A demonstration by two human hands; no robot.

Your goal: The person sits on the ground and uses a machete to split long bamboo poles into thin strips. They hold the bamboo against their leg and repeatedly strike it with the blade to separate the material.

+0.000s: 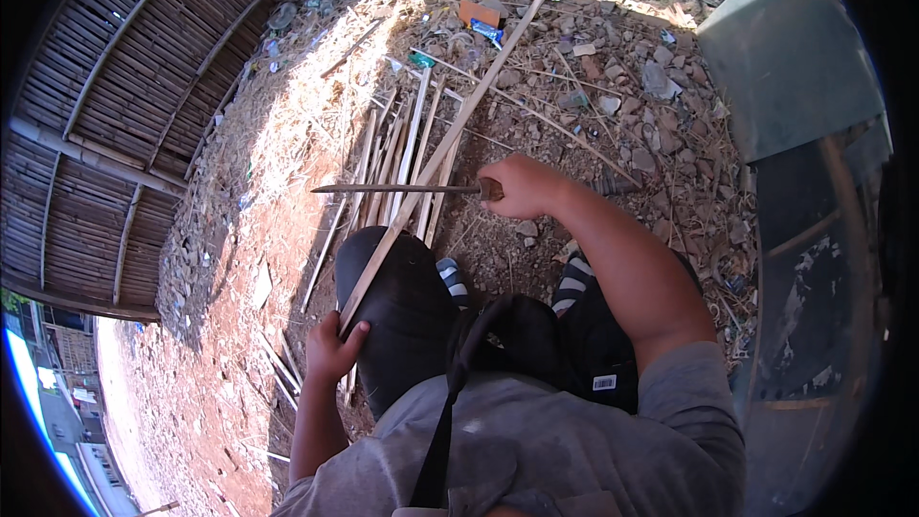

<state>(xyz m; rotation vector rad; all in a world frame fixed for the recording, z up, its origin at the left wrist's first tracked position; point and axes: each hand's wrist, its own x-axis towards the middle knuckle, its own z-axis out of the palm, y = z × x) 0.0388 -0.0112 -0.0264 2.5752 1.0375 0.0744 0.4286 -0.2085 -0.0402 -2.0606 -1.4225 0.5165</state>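
Firmly, our right hand (522, 187) grips a long knife (397, 189) pointing left; our left hand (330, 349) clasps a bamboo strip (445, 148) slanting away up-right.

One long bamboo strip (440, 148), one knife (397, 189), two hands.

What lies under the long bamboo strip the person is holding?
The bamboo strip rests across the person's knee, then over a pile of split strips on rubble. Ground beneath the pile is hidden.

harsh sun glares on the ground (316, 124), deep shadow on the right, sharp focus, fisheye edges bending black.
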